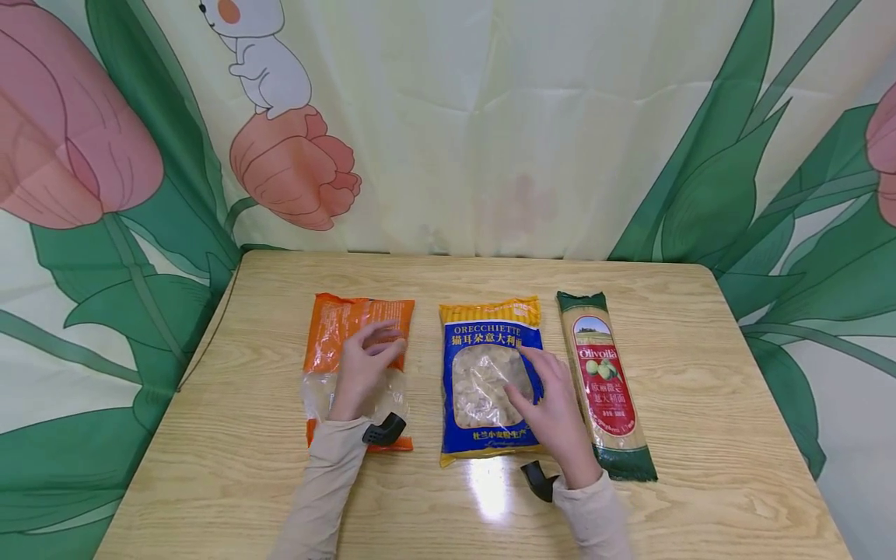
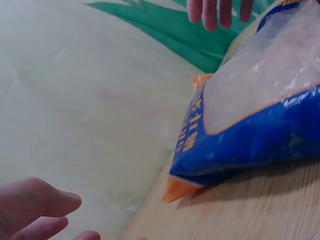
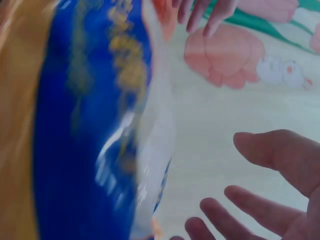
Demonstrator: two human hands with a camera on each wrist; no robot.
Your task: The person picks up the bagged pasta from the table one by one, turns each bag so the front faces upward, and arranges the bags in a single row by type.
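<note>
Three packs lie side by side on the wooden table. Above the orange bag [image 1: 325,342] with a clear lower window, my left hand [image 1: 364,365] hovers, its fingers loosely bent and holding nothing. The blue-and-yellow bag of orecchiette pasta [image 1: 483,389] lies in the middle and fills much of both wrist views. Over its right edge is my right hand [image 1: 556,400], thumb and fingers spread apart around air. Whether it touches the bag cannot be told from the head view; the right wrist view shows the fingers [image 3: 257,205] apart from it. To the right lies an Olivoilà spaghetti pack [image 1: 609,381], slightly slanted.
Behind the table [image 1: 700,373] hangs a curtain [image 1: 434,132] printed with tulips and a white animal. A black wrist-worn piece [image 1: 385,430] sits by the left wrist, and another [image 1: 537,481] by the right. Bright glare shows on the table's front middle.
</note>
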